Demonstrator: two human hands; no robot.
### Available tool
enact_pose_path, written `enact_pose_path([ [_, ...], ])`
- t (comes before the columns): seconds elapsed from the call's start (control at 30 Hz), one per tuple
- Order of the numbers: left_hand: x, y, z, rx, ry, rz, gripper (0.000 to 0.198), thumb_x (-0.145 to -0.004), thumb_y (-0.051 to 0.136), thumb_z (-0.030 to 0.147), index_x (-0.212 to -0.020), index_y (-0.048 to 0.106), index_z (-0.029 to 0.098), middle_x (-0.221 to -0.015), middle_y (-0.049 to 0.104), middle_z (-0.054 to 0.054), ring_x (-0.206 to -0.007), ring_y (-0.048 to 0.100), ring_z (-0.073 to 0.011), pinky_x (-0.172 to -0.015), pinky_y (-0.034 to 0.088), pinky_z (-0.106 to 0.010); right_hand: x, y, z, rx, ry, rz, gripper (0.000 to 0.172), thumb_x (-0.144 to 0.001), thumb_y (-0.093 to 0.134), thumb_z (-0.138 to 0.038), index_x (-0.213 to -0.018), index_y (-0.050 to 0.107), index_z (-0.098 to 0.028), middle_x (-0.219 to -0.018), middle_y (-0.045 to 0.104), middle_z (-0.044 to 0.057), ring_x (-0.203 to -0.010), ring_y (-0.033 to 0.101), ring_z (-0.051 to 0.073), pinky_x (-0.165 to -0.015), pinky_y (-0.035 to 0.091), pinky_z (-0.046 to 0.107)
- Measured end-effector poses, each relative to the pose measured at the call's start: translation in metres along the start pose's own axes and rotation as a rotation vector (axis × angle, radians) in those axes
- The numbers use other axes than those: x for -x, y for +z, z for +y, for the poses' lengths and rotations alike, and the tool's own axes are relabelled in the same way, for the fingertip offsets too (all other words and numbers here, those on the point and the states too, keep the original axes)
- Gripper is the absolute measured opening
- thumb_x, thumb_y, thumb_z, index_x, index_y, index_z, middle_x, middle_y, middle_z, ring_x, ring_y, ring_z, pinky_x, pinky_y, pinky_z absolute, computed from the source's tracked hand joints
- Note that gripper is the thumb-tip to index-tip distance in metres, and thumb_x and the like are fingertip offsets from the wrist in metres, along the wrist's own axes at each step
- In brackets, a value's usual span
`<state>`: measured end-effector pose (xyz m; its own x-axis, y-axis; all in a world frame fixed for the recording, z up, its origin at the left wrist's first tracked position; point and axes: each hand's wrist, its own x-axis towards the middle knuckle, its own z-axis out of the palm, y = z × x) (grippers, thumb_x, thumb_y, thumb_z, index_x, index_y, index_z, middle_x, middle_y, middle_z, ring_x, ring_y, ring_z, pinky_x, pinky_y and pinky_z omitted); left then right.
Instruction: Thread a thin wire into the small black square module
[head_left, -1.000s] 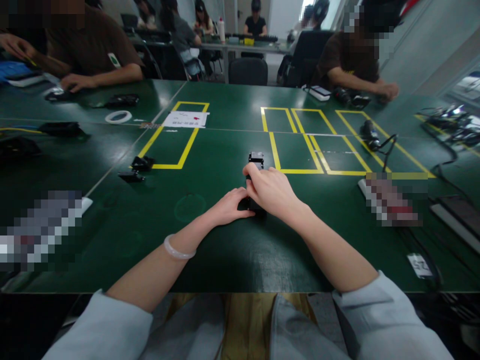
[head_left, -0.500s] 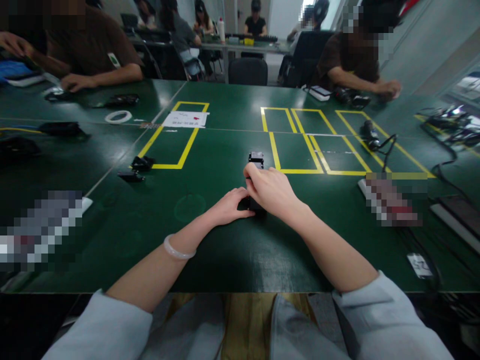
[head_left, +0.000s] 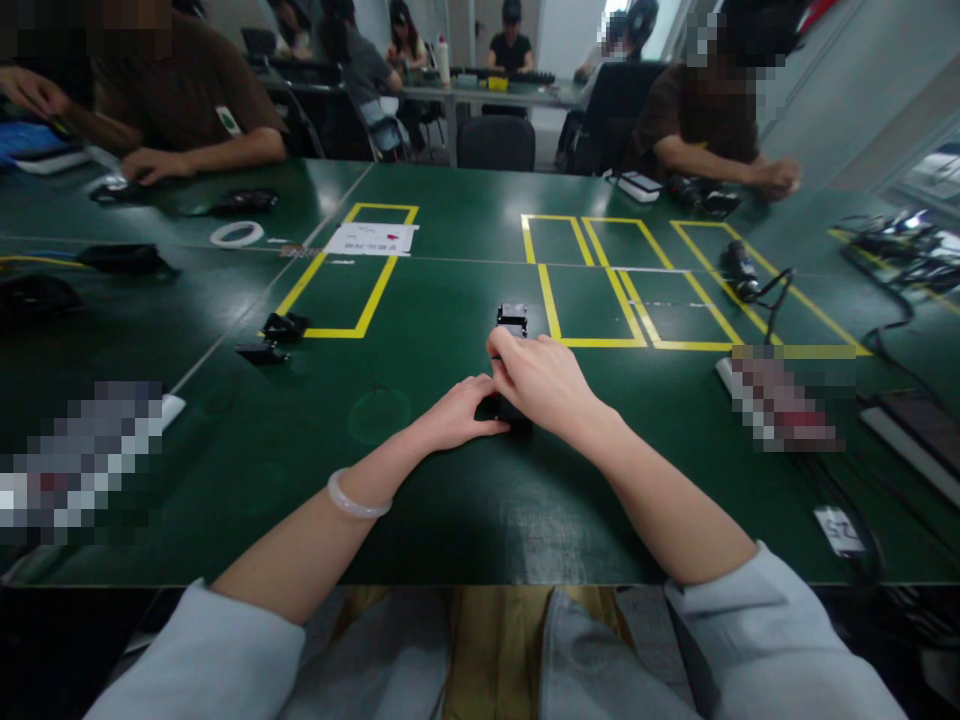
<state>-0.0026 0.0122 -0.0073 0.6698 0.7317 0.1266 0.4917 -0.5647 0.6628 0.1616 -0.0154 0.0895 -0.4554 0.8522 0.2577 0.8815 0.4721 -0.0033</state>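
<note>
On the green table, I have my left hand gripping the black device; my right hand curls over it, its hold hidden. Handling looks unfinished: neither is off it.

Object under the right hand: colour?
The object looks black; it shows best in the head view.

Head view, one: mounted on the person's head, facing forward and down over the green table. Range: close above the left hand and right hand, both near mid-frame; forearms enter from the lower corners. Lower limit: the person's own lap, below the near table edge. Upper limit: seated co-workers across the table and a second table, well off.
</note>
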Motion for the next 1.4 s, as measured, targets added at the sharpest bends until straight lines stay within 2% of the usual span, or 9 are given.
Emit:
enact_pose_path([
  [0.23,-0.0003,-0.0003,0.0017,0.024,0.017,0.008,0.048,-0.079,0.071,0.038,-0.121,0.057,0.02,-0.128,0.06,-0.009,-0.117,0.056,-0.0301,-0.1,0.043,-0.045,0.0004,0.001,0.0007,0.034,-0.008,0.001,0.029,-0.1,0.031,-0.039,-0.1,0.052,-0.019,-0.077,0.069,0.004,-0.066,0.06,0.016,-0.065,0.027,0.029],
  [0.5,0.0003,0.0006,-0.0015,-0.03,-0.003,-0.001,0.043,-0.079,0.071,0.043,-0.112,0.06,0.018,-0.12,0.062,-0.01,-0.111,0.057,-0.0297,-0.097,0.045,-0.045,-0.0017,0.0044,0.0017,0.051,0.016,0.001,0.023,-0.097,0.031,-0.024,-0.103,0.052,-0.019,-0.078,0.07,0.003,-0.066,0.06,0.015,-0.063,0.026,0.028],
  [0.7,0.0002,0.0006,-0.0007,0.003,0.003,-0.004,0.045,-0.08,0.07,0.041,-0.117,0.059,0.02,-0.123,0.061,-0.009,-0.114,0.056,-0.0292,-0.099,0.043,-0.044,-0.0008,0.0037,0.0026,0.058,0.004,0.002,0.026,-0.099,0.031,-0.033,-0.102,0.052,-0.019,-0.077,0.069,0.004,-0.065,0.06,0.016,-0.064,0.027,0.029],
  [0.93,0.0006,-0.0005,0.0007,-0.01,-0.013,0.003,0.041,-0.078,0.071,0.042,-0.11,0.061,0.018,-0.118,0.062,-0.01,-0.11,0.057,-0.03,-0.097,0.044,-0.046,-0.0008,0.0058,0.0025,0.037,0.007,0.027,0.021,-0.096,0.032,-0.024,-0.103,0.051,-0.018,-0.079,0.069,0.003,-0.066,0.06,0.015,-0.063,0.027,0.028],
  [1.13,0.0004,-0.0004,0.0009,0.005,0.004,0.0,0.043,-0.079,0.07,0.041,-0.115,0.059,0.02,-0.124,0.061,-0.009,-0.114,0.056,-0.0297,-0.099,0.044,-0.045,0.0001,0.0026,0.0026,0.043,0.005,-0.001,0.027,-0.099,0.031,-0.035,-0.103,0.051,-0.018,-0.078,0.069,0.004,-0.067,0.061,0.016,-0.065,0.028,0.029],
  [1.4,0.0001,-0.0004,-0.0004,-0.02,-0.011,-0.014,0.042,-0.079,0.071,0.043,-0.111,0.059,0.018,-0.12,0.062,-0.01,-0.112,0.057,-0.0296,-0.098,0.044,-0.045,-0.0015,0.0047,0.0018,0.062,0.023,0.005,0.022,-0.095,0.031,-0.022,-0.103,0.052,-0.019,-0.077,0.069,0.003,-0.064,0.059,0.015,-0.063,0.026,0.029],
])
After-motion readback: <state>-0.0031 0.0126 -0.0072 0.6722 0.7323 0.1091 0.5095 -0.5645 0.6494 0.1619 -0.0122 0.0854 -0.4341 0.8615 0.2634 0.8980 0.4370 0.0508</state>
